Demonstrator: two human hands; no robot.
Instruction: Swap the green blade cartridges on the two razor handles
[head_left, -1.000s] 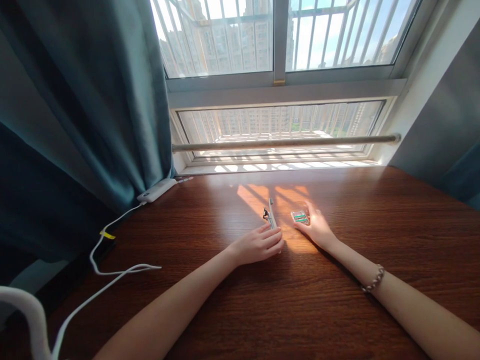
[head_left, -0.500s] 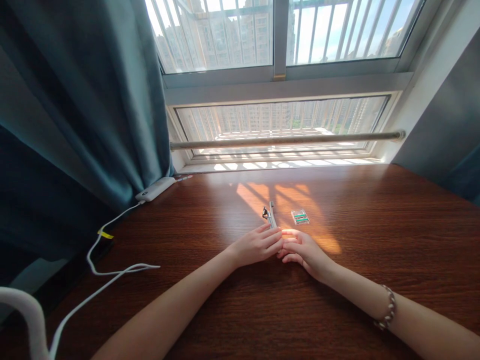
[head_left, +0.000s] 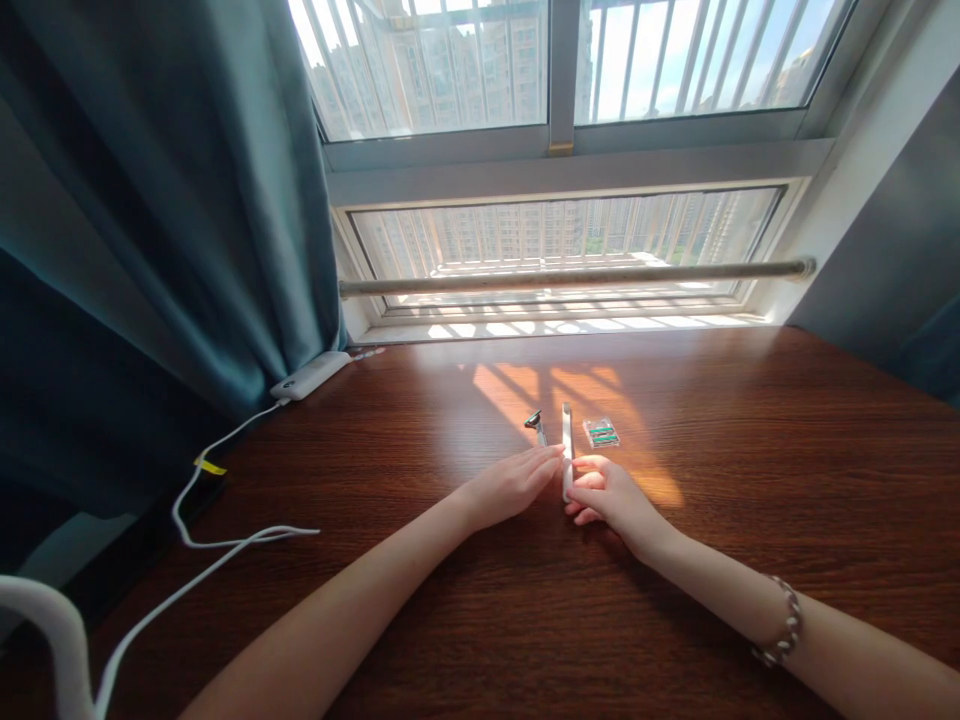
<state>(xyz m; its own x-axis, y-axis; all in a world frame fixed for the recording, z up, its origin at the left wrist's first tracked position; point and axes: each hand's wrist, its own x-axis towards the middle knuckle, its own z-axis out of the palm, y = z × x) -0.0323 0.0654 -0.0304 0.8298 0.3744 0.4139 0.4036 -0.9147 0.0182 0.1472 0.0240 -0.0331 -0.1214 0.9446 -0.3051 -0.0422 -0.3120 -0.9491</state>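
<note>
My left hand [head_left: 514, 487] reaches in from the left with fingers long and close together, thumb hidden beneath. A razor [head_left: 533, 421] with a dark head sticks out beyond those fingers, its handle running under them. My right hand [head_left: 611, 505] pinches the near end of a slim, pale silvery stick [head_left: 568, 425] pointing toward the window. The left fingertips are against or very near the stick's side; which one I cannot tell. Just right of the stick's far end lies a small clear case [head_left: 601, 433] with green-striped razor cartridges inside.
All of this is on a dark wooden table [head_left: 420, 420] below a barred window. At the left, a white power strip [head_left: 311, 377] sits by the blue curtain [head_left: 247, 200], its white cord [head_left: 247, 540] looping over the tabletop. A rail [head_left: 585, 277] crosses the lower window.
The pale stick has swung apart from the razor and now points straight away beside the right fingers. The razor's head has turned. My right hand has shifted slightly right, away from the left.
</note>
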